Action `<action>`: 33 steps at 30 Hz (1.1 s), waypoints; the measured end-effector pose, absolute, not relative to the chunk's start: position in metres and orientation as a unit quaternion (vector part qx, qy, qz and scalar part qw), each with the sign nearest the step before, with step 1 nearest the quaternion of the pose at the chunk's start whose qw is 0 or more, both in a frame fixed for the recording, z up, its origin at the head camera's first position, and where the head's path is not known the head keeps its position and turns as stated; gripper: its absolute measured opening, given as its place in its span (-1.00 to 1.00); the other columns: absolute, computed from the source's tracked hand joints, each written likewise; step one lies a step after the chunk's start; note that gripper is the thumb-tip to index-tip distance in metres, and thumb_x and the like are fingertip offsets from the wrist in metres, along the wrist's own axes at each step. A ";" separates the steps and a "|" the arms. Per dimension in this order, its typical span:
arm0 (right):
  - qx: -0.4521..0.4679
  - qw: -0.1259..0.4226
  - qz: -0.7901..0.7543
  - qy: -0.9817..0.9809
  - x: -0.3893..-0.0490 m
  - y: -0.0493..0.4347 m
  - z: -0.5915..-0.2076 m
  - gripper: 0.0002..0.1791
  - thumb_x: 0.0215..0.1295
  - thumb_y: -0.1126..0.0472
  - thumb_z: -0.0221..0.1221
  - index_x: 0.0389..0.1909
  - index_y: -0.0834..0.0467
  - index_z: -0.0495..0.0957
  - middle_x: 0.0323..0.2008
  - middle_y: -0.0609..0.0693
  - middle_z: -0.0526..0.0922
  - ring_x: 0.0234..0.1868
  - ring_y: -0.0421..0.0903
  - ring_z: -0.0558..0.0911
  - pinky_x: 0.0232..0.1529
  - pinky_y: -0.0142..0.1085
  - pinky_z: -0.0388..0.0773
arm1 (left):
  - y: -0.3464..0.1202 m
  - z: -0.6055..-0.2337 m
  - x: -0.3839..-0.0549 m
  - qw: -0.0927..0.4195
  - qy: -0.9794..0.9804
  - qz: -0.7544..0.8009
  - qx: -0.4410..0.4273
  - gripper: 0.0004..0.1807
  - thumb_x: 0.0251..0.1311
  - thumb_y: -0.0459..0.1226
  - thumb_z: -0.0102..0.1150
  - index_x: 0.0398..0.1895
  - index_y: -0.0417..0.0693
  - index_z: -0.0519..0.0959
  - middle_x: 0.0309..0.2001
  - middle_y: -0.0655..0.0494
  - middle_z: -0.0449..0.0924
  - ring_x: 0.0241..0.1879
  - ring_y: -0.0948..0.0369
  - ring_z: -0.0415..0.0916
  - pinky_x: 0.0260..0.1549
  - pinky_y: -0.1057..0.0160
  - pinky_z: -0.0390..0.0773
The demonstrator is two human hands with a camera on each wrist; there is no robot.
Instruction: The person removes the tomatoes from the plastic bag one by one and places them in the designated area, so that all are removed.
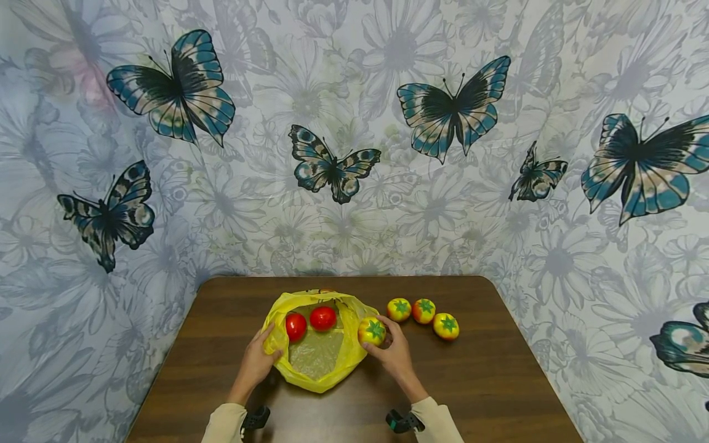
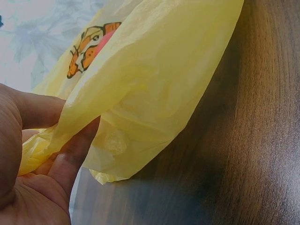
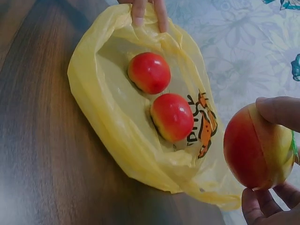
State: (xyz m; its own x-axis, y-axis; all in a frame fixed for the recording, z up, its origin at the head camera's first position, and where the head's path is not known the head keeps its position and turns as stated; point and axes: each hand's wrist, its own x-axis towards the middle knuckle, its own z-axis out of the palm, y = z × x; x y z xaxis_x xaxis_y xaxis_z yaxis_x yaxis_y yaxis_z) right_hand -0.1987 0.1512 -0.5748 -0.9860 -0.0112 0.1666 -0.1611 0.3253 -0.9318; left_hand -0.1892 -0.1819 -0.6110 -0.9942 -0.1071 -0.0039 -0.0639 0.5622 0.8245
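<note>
A yellow plastic bag (image 1: pixel 316 384) lies with its mouth open on the table, and two red toy tomatoes (image 3: pixel 149 73) rest inside it. At the bag's left rim my left hand (image 1: pixel 257 362) pinches the plastic between thumb and fingers; the left wrist view shows a fold of it in the grip. My right hand (image 1: pixel 394 352) holds another toy tomato (image 1: pixel 372 331), red and yellow with a green star-shaped top, by its sides. This one is raised at the bag's right rim, overlapping it in the head view.
Three more toy tomatoes (image 1: pixel 423 311) sit on the brown wooden table (image 1: pixel 476 387) to the right of the bag. Behind the table stands a wall (image 1: pixel 354 240) with flower and butterfly patterns. Both wrists wear dark straps (image 1: pixel 404 421).
</note>
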 end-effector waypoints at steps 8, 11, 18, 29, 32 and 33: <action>0.025 0.075 0.569 -0.819 -0.206 0.165 -0.597 -0.24 -0.06 0.14 0.49 0.25 0.10 0.46 0.13 0.13 0.51 0.06 0.05 0.56 -0.01 -0.22 0.53 | -0.183 -0.612 -0.190 0.012 -0.881 -0.471 0.050 -0.19 0.08 -0.46 0.26 0.45 -0.27 0.22 0.46 -0.38 0.12 0.41 -0.31 0.14 0.35 -0.26 0.20; 0.021 0.079 0.563 -0.822 -0.207 0.169 -0.598 -0.23 -0.05 0.13 0.48 0.26 0.12 0.45 0.13 0.16 0.50 0.09 0.10 0.56 0.02 -0.15 0.53 | -0.184 -0.612 -0.190 0.012 -0.881 -0.471 0.048 -0.19 0.08 -0.46 0.26 0.45 -0.28 0.22 0.45 -0.38 0.12 0.41 -0.31 0.15 0.35 -0.26 0.21; -0.001 0.080 0.566 -0.820 -0.210 0.178 -0.601 -0.25 -0.02 0.19 0.48 0.26 0.14 0.43 0.14 0.20 0.48 0.07 0.14 0.56 0.02 -0.14 0.56 | -0.183 -0.611 -0.189 0.020 -0.884 -0.465 0.050 -0.19 0.07 -0.45 0.28 0.45 -0.28 0.23 0.45 -0.40 0.13 0.39 -0.31 0.17 0.33 -0.28 0.22; -0.028 0.078 0.562 -0.823 -0.215 0.188 -0.607 -0.24 0.03 0.20 0.45 0.29 0.21 0.39 0.17 0.27 0.46 0.17 0.19 0.49 0.10 0.08 0.52 | -0.183 -0.611 -0.189 0.017 -0.885 -0.462 0.052 -0.18 0.08 -0.45 0.30 0.45 -0.26 0.23 0.45 -0.39 0.13 0.40 -0.30 0.16 0.35 -0.26 0.21; -0.031 0.078 0.554 -0.828 -0.216 0.191 -0.610 -0.24 0.02 0.19 0.46 0.28 0.20 0.39 0.17 0.28 0.46 0.15 0.19 0.49 0.08 0.06 0.53 | -0.183 -0.610 -0.189 0.015 -0.886 -0.461 0.051 -0.18 0.08 -0.45 0.30 0.45 -0.26 0.22 0.45 -0.40 0.12 0.40 -0.31 0.16 0.34 -0.26 0.22; -0.035 0.077 0.552 -0.829 -0.216 0.192 -0.611 -0.24 0.02 0.20 0.46 0.28 0.19 0.40 0.18 0.28 0.45 0.15 0.19 0.50 0.08 0.05 0.53 | -0.183 -0.610 -0.189 0.015 -0.886 -0.461 0.051 -0.18 0.08 -0.45 0.30 0.45 -0.27 0.22 0.45 -0.40 0.13 0.40 -0.30 0.17 0.34 -0.26 0.22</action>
